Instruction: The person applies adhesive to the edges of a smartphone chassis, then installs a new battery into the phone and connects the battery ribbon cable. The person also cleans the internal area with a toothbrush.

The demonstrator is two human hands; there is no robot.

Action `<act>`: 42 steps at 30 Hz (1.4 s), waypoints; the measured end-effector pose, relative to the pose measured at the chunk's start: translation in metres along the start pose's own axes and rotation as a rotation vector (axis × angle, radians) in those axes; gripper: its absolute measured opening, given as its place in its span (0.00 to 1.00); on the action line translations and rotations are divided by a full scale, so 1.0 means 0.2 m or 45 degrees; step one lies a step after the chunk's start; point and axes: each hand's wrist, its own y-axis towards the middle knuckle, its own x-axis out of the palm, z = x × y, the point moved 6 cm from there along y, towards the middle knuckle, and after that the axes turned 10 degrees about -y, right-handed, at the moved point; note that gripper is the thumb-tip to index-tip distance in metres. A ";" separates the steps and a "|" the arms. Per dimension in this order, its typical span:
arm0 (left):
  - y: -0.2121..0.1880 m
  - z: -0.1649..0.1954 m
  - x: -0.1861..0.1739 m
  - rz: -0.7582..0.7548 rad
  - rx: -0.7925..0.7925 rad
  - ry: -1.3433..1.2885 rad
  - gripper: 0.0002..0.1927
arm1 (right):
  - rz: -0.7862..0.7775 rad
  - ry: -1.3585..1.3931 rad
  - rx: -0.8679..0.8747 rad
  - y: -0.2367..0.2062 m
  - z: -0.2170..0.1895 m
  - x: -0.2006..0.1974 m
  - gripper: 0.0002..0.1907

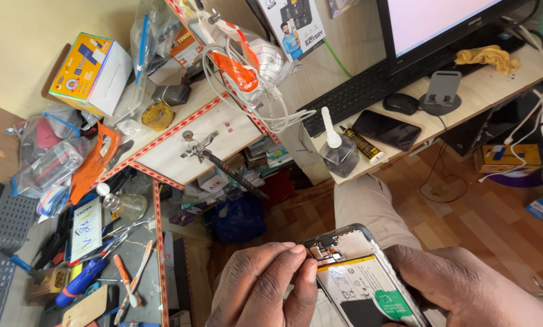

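Lowest in view, an opened phone (362, 275) with its back off, held over the lap — white battery (368, 293) with a green sticker exposed, small circuit parts at the top end. Cradled from the right by the right hand (465, 284), fingers wrapped along the phone's edge and underside, closed on it. From the left, the left hand (265, 284), fingers (305, 266) curled and pinched together, tips touching the circuit area at the phone's upper left corner; cannot tell whether anything small sits between those tips.

Just beyond, a knee in beige trousers (368, 203) above a wooden floor (483, 218).

To the left, a grey worktop (141, 303) strewn with tools — a blue-handled screwdriver (80, 281), orange-and-white pry tools (126, 281), a small glass bottle (123, 203) with a white cap.

Farther up, a white drawer front (205, 142) edged in red pattern, keys (196, 145) hanging in its lock. On the desk edge to the right, a clear squeeze bottle (338, 154) with a long white nozzle, beside it a yellow-and-black glue tube (362, 145) and a dark phone (386, 129) lying flat.

Farthest back, a black keyboard (368, 88), black mouse (400, 103), grey phone stand (441, 91), a monitor (441, 24) with a pale screen, a yellow cloth (486, 57), tangled white cables (253, 97), and a colourful box (89, 72) against the wall.
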 end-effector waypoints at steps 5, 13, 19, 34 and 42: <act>-0.02 -0.01 0.02 0.103 0.089 0.028 0.08 | 0.096 0.060 -0.171 -0.01 0.02 0.01 0.31; -0.06 -0.04 0.02 0.203 -0.005 0.036 0.07 | 0.073 0.103 -0.048 0.04 -0.02 0.01 0.28; -0.05 -0.07 0.03 0.220 -0.042 -0.059 0.08 | 0.021 0.225 0.027 0.07 -0.05 0.03 0.24; 0.04 -0.01 0.01 0.023 0.073 0.026 0.07 | 0.025 -0.043 -0.021 0.06 0.00 0.01 0.29; 0.07 0.01 0.01 -0.030 0.037 0.040 0.06 | 0.007 -0.026 -0.052 0.05 -0.02 0.01 0.30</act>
